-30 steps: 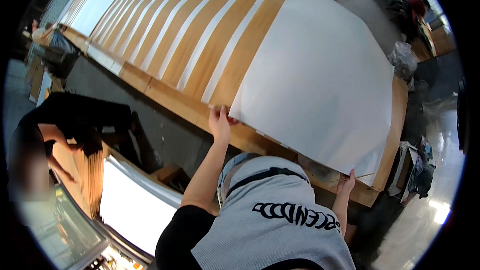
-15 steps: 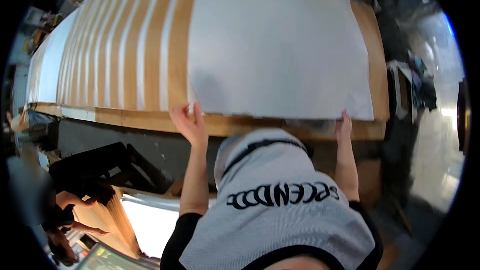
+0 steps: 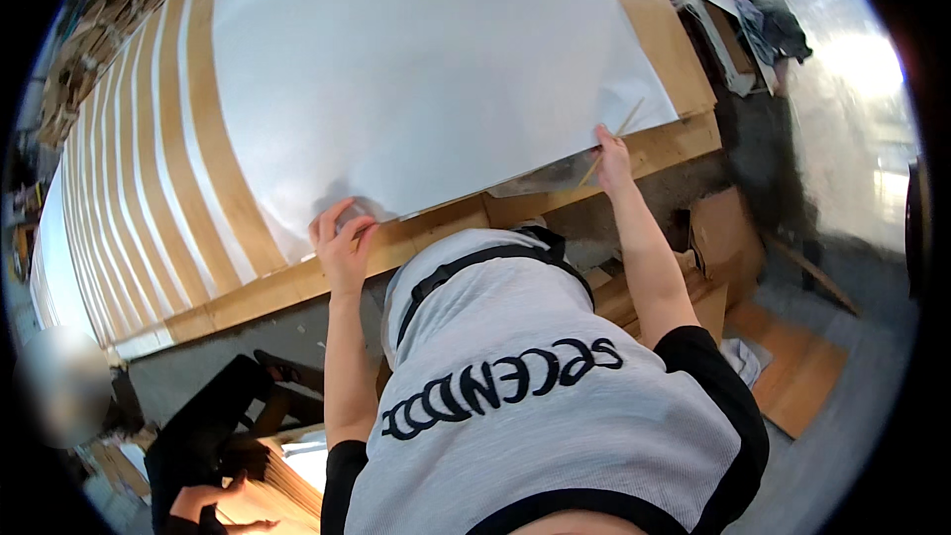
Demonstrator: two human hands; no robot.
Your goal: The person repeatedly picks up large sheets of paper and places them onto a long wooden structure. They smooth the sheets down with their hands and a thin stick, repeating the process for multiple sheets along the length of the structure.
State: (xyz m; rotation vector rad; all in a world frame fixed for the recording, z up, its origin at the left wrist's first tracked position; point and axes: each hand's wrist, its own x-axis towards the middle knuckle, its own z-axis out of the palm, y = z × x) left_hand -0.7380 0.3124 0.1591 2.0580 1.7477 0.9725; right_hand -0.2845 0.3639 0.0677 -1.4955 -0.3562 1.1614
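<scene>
A large white sheet (image 3: 426,69) covers the right part of a wide layered stack, its near edge running just in front of me. My left hand (image 3: 342,243) is at this edge, near the sheet's left corner, with fingers curved and thumb and forefinger apart over the white surface. Close to the right corner, my right hand (image 3: 614,160) has its fingers closed round a thin yellow stick (image 3: 626,119) that slants across the edge. Those fingers also touch the sheet's edge; whether they pinch it I cannot tell.
Brown and white striped layers (image 3: 168,159) fan out leftward. A wooden ledge (image 3: 426,223) runs below the sheet. At lower left, another person's hands (image 3: 203,497) are by brown sheets (image 3: 287,481). Cardboard (image 3: 728,238) stands at right; a white box with cloth (image 3: 733,35) sits beyond.
My view has turned, so the stack now slants. My left hand has shifted rightward along the sheet's edge from its left corner. The yellow stick now shows at my right hand.
</scene>
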